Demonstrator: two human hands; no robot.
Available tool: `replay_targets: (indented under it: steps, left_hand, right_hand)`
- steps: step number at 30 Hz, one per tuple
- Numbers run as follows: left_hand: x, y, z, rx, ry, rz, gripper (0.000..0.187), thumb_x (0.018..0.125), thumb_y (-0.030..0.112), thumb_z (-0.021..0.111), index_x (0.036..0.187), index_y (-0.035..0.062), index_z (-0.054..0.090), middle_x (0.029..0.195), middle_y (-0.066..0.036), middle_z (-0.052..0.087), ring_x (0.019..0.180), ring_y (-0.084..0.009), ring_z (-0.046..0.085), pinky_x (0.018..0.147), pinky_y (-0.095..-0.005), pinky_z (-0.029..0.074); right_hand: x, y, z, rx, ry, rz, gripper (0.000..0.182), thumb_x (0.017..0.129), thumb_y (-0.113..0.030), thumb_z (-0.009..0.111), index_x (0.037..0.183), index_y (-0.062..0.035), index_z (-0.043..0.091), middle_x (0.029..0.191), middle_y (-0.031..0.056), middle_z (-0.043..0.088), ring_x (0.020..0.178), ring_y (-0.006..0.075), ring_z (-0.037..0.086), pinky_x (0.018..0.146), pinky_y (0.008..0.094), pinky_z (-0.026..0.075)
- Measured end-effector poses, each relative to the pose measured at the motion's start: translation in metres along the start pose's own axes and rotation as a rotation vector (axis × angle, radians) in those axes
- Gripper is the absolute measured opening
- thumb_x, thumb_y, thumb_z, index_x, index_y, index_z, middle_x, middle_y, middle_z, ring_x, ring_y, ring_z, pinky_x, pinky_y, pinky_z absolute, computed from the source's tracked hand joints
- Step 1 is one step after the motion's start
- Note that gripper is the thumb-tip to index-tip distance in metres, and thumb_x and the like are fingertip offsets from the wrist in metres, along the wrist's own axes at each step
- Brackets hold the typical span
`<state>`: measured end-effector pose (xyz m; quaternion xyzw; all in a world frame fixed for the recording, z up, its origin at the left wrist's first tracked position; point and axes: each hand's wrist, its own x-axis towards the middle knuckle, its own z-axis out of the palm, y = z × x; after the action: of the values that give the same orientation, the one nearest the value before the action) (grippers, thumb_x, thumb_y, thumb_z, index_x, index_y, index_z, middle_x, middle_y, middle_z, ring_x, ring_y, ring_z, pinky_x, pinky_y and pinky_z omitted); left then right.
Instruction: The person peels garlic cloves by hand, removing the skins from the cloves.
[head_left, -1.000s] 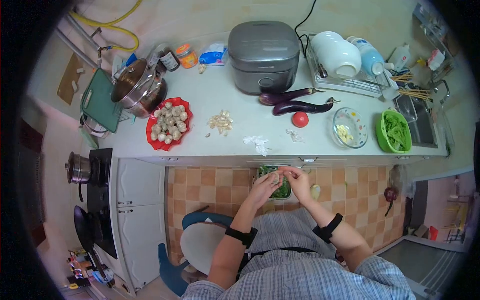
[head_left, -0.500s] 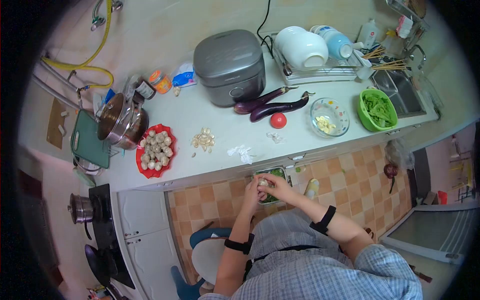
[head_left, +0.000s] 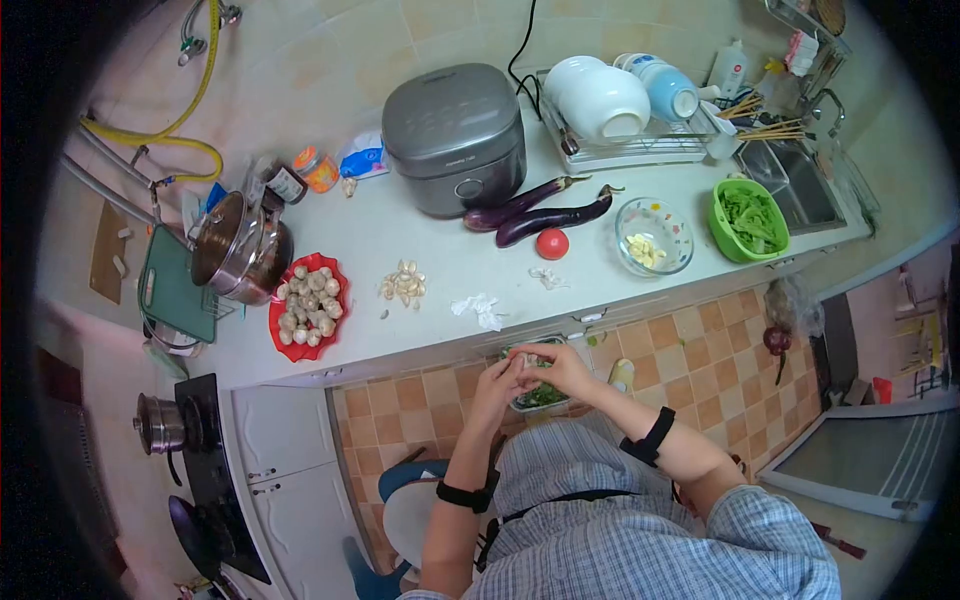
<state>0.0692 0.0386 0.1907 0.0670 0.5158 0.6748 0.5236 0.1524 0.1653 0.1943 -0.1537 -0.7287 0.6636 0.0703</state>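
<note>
Both hands [head_left: 528, 374] together — above a bin of greens [head_left: 541, 396]

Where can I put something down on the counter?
Bare counter lies between the red dish and the rice cooker, behind the loose garlic cloves. A smaller patch is at the front edge, between that dish and the bigger white scrap. It's crowded by the eggplants and tomato.

The rice cooker [head_left: 455, 140] has a smooth grey shell with a glossy lid, and the cooking pot [head_left: 238, 268] is shiny metal. Glossy plastic seems to form the red bowl [head_left: 300, 352] — the garlic bulbs [head_left: 308, 290] in it look matt and papery. The clear bowl [head_left: 668, 214] looks like smooth glass, the green basket [head_left: 724, 240] like plastic. Both eggplants [head_left: 555, 218] shine, the countertop [head_left: 365, 225] is smooth, and the checked shirt [head_left: 620, 550] is soft, matt cloth.
</note>
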Motion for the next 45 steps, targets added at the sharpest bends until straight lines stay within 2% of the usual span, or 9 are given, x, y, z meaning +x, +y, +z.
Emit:
replay_targets:
  steps: [3,8,17,19,21,25,33,42,45]
  left_hand:
    - [-0.005,-0.002,-0.012,-0.165,-0.143,-0.014,0.028,0.087,0.024,0.047,0.097,-0.0026,0.050,0.087,-0.009,0.057,0.073,-0.0136,0.058,0.070,-0.0293,0.050]
    - [-0.013,0.001,-0.012,-0.123,-0.132,-0.035,0.030,0.088,0.024,0.045,0.099,-0.0032,0.049,0.088,-0.011,0.058,0.077,-0.0187,0.059,0.070,-0.0301,0.050]
    - [-0.019,0.011,0.006,-0.119,-0.021,-0.029,0.040,0.088,0.032,0.042,0.103,-0.0046,0.048,0.091,-0.013,0.058,0.081,-0.0214,0.060,0.070,-0.0295,0.050]
    - [-0.018,0.010,0.012,-0.153,0.013,-0.031,0.041,0.088,0.031,0.044,0.105,-0.0060,0.047,0.091,-0.014,0.057,0.081,-0.0216,0.060,0.069,-0.0290,0.050]
    - [-0.018,0.009,0.017,0.063,0.099,0.072,0.037,0.089,0.030,0.042,0.100,-0.0034,0.051,0.086,-0.011,0.058,0.078,-0.0192,0.059,0.069,-0.0286,0.050]
    - [-0.016,0.003,0.000,0.020,0.140,0.039,0.035,0.087,0.028,0.047,0.096,-0.0053,0.053,0.081,-0.011,0.057,0.069,-0.0161,0.059,0.064,-0.0261,0.051]
    - [-0.026,0.006,-0.012,0.086,-0.050,-0.045,0.031,0.086,0.028,0.049,0.087,-0.0026,0.055,0.072,-0.006,0.054,0.055,-0.0097,0.051,0.055,-0.0247,0.049]
    - [-0.034,0.009,-0.021,-0.077,-0.212,-0.174,0.033,0.088,0.029,0.044,0.098,-0.0021,0.050,0.077,-0.006,0.054,0.061,-0.0110,0.053,0.066,-0.0268,0.049]
    - [-0.037,0.017,-0.008,-0.071,-0.150,-0.153,0.031,0.088,0.027,0.043,0.100,-0.0014,0.048,0.077,-0.005,0.053,0.063,-0.0116,0.053,0.068,-0.0284,0.049]
  right_hand:
    - [0.001,-0.004,-0.004,0.055,-0.098,0.008,0.029,0.073,-0.008,0.061,0.103,-0.0043,0.057,0.090,0.0042,0.062,0.076,0.0057,0.053,0.067,0.0206,0.044]
    - [-0.003,-0.018,-0.007,0.300,-0.208,0.062,0.032,0.078,-0.004,0.056,0.109,-0.0015,0.053,0.092,0.0041,0.061,0.080,0.0063,0.053,0.071,0.0210,0.044]
    - [-0.005,-0.002,-0.001,0.477,-0.101,0.146,0.033,0.080,-0.006,0.055,0.113,-0.0026,0.050,0.096,0.0031,0.059,0.084,0.0065,0.054,0.073,0.0202,0.043]
    - [-0.005,-0.006,-0.001,0.439,-0.096,0.175,0.034,0.080,-0.007,0.056,0.114,-0.0029,0.049,0.098,0.0037,0.059,0.087,0.0070,0.053,0.075,0.0207,0.043]
    - [-0.006,-0.007,0.001,0.402,-0.090,0.204,0.035,0.080,-0.007,0.056,0.114,-0.0032,0.049,0.101,0.0043,0.058,0.090,0.0075,0.052,0.077,0.0213,0.043]
    - [-0.008,-0.007,0.003,0.308,-0.067,0.034,0.036,0.077,-0.007,0.060,0.112,-0.0027,0.051,0.105,0.0074,0.057,0.092,0.0102,0.054,0.078,0.0227,0.043]
    - [-0.014,-0.014,-0.008,0.240,-0.143,0.130,0.033,0.073,-0.005,0.064,0.105,-0.0024,0.057,0.099,0.0083,0.060,0.087,0.0113,0.057,0.076,0.0227,0.044]
    - [-0.015,-0.019,-0.016,0.239,-0.287,0.211,0.036,0.072,-0.002,0.064,0.107,-0.0032,0.056,0.096,0.0068,0.061,0.084,0.0090,0.056,0.074,0.0218,0.045]
    - [-0.015,-0.017,-0.010,0.315,-0.230,0.162,0.034,0.071,-0.001,0.064,0.104,-0.0023,0.057,0.093,0.0053,0.061,0.083,0.0079,0.056,0.072,0.0213,0.045]
